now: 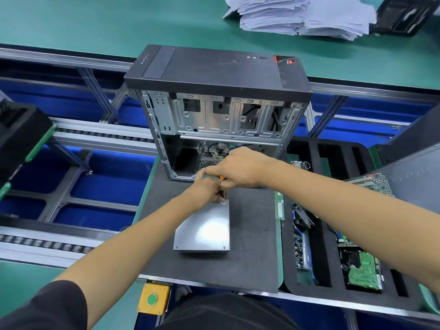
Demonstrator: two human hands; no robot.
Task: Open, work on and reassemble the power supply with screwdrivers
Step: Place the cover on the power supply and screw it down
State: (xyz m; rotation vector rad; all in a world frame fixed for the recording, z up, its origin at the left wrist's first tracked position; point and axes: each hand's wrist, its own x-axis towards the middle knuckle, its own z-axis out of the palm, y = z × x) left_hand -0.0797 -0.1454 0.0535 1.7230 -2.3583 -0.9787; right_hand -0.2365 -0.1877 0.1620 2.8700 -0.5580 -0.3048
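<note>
The grey metal power supply (204, 229) lies on a dark mat (252, 234) in front of an open black computer case (214, 110). My left hand (206, 190) grips the far end of the power supply, where its perforated grille shows. My right hand (240, 169) is curled round an orange-handled screwdriver (222, 178), just above the left hand at that same far end. The screwdriver's tip is hidden by my hands. Cables run from the power supply end into the case.
A black foam tray (321, 258) at the right holds circuit boards, screws and a drive. A yellow box with a green button (152, 298) sits at the near edge. Conveyor rails (95, 134) run left; paper stacks (297, 15) lie at the back.
</note>
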